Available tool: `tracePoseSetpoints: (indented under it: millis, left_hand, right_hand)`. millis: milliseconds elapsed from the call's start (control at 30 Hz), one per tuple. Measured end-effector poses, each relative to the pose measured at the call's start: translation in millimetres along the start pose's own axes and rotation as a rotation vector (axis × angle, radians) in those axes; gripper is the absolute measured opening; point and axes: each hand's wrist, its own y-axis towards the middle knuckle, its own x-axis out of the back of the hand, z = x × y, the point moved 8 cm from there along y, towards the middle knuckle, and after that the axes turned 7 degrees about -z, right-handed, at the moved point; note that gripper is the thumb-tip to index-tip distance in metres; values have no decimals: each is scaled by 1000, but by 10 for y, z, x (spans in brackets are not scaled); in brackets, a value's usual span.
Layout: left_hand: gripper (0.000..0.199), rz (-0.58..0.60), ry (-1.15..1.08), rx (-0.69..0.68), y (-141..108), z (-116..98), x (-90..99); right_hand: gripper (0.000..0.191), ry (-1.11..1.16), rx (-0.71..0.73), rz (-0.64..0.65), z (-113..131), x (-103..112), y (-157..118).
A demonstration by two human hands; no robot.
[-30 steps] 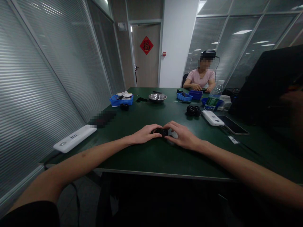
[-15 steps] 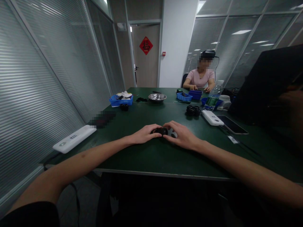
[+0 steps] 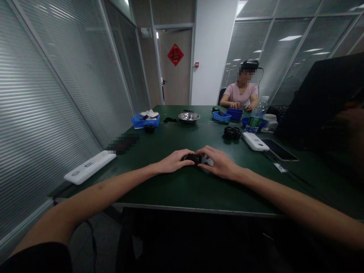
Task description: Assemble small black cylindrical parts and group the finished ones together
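A small, glossy black round-ended piece lies low over the green table between my hands. My left hand grips its left part, thumb in front and fingers behind. From the other side, my right hand curves in, fingertips and thumb closed on the right end. A pale patch shows inside the curl of the right hand; I cannot tell whether it is an object or a reflection. The fingers hide much of the black piece.
Black round parts sit ahead on the right, near a white power bank, a phone and a bottle. A metal bowl and blue tray stand farther back. Another person sits across the table.
My right hand's fingers have shifted slightly at the end of the black piece. My left hand keeps its hold, and the piece stays in nearly the same spot.
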Motion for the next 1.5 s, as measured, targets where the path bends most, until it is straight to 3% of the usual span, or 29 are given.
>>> tracePoseSetpoints:
  millis: [233,533,967,1333,1500]
  left_hand:
    - [40,1,-2,-1,0,-50,9]
    - [40,5,-16,-3,-2,-35,0]
    - [40,1,0,-14,4,-55,1]
    - [37,4,-4,-14,4,-63,0]
    - [37,4,-12,-2,0,-40,0]
  right_hand:
    - [40,-1,20,5,27,-18,-4]
    - [32,-29,-83,-4,-6,-6,14]
    - [43,3,42,0,78,-12,2]
    - [46,0,-131,-2,-83,-25,-6]
    - [44,31,-85,-3,-57,-20,-11]
